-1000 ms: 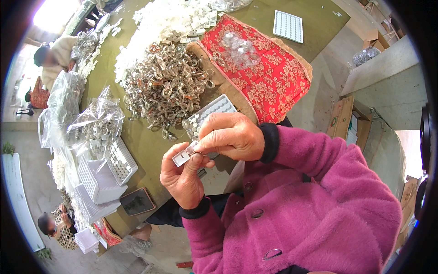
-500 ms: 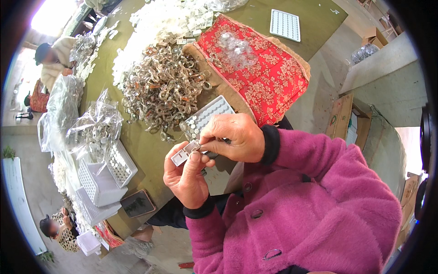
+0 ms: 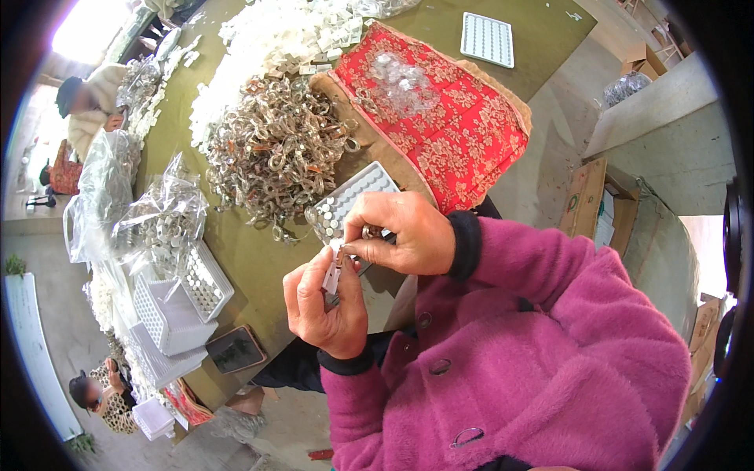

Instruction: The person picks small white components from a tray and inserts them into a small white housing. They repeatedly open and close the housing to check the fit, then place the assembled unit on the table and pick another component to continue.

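The olive desk carries, at ten o'clock from the hands, a big heap of metal rings, with a red patterned cushion at one o'clock and a stack of white trays at nine o'clock. Just behind the hands lies a white slotted tray. Compared with a second ago, the hands have drawn closer together and turned. The left hand now holds a small white clip upright, while the right hand pinches a ring onto its top, so the fitting looks under way.
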Motion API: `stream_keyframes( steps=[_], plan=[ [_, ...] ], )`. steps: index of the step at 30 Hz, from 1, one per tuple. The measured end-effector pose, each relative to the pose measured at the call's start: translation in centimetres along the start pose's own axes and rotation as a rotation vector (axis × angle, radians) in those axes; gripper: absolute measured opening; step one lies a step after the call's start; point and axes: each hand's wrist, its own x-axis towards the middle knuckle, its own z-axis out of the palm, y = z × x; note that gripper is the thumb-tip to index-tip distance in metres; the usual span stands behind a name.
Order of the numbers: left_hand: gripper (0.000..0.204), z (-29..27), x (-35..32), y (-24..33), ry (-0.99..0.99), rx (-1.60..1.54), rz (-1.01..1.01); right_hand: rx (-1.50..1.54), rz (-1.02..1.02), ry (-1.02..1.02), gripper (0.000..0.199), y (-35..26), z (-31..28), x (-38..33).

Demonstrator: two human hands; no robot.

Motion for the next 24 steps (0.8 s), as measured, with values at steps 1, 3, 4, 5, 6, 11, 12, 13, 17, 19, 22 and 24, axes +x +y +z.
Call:
stream_keyframes(
  steps=[1, 3, 4, 5, 6, 11, 12, 13, 17, 19, 22, 24],
  plan=[
    [0.031, 0.0, 0.0, 0.1, -0.004, -0.055, -0.031, 0.010, 0.044, -0.026, 0.016, 0.0, -0.3, 0.1],
    [0.030, -0.1, -0.1, 0.4, 0.003, -0.255, -0.186, 0.072, 0.097, -0.067, 0.015, -0.2, -0.9, 0.4],
    [0.029, -0.2, -0.2, 0.6, 0.014, -0.400, -0.310, 0.224, 0.222, -0.123, 0.016, -0.4, -1.2, 0.4],
    [0.029, -0.2, -0.3, 0.8, 0.026, -0.565, -0.440, 0.378, 0.348, -0.179, 0.017, -0.5, -1.5, 0.4],
    [0.029, -0.2, -0.4, 0.8, 0.035, -0.662, -0.514, 0.549, 0.441, -0.229, 0.019, -0.7, -1.7, 0.4],
    [0.032, -0.1, -1.0, 0.2, 0.001, -1.141, -0.761, 0.756, 0.582, -0.301, 0.020, -1.0, -1.6, 0.6],
    [0.032, -0.1, -1.2, 0.0, -0.003, -1.230, -0.806, 0.775, 0.591, -0.302, 0.020, -1.1, -1.5, 0.5],
    [0.032, 0.0, -1.3, -0.1, -0.019, -1.327, -0.832, 0.785, 0.615, -0.304, 0.020, -1.1, -1.4, 0.4],
    [0.029, -0.1, -1.8, -0.6, 0.027, -1.379, -0.941, 0.636, 0.537, -0.272, 0.019, -1.0, -1.1, 0.0],
    [0.029, -0.7, -2.1, -0.9, 0.059, -1.262, -0.942, 0.406, 0.438, -0.260, 0.019, -0.6, -1.3, -0.2],
    [0.027, -2.9, -2.2, -1.9, 0.135, -1.179, -0.960, -0.133, 0.082, -0.061, 0.024, 0.8, -1.6, 0.3],
    [0.026, -3.6, -2.3, -2.8, 0.136, -1.219, -0.947, -0.362, -0.091, -0.107, 0.034, 1.6, -1.1, 0.5]
  ],
)
